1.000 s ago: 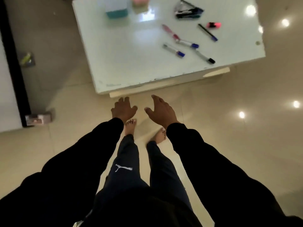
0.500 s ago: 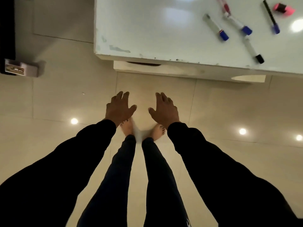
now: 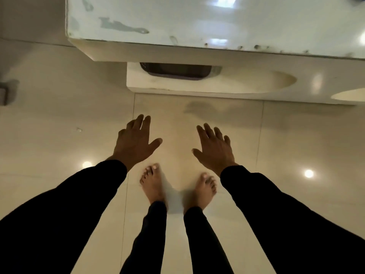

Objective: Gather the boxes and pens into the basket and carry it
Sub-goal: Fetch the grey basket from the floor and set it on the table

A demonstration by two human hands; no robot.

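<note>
At the far left edge of your view a small grey block sits on the glossy beige tiled floor, blurred and too dim to identify. Your left hand, coming out of a black sleeve, hangs palm down above the floor with its fingers spread and relaxed, grasping nothing. Below and just right of it your two bare feet stand on the tiles, toes pointing toward the table, with dark trouser legs running down to the bottom edge. Your right hand, from the other black sleeve, is likewise released: fingers splayed, thumb out, holding nothing and touching nothing.

Above both hands, the worn white glossy table top fills the upper part of the view, its near edge chipped and scuffed. Under that near edge, on the cream lower shelf, lies the dark perforated plastic basket; only its near rim shows, the rest hidden beneath the top. It rests toward the shelf's left end, well apart from your hands. No boxes or pens show on the visible part of the table top. Round ceiling-light reflections gleam on the floor at right.
</note>
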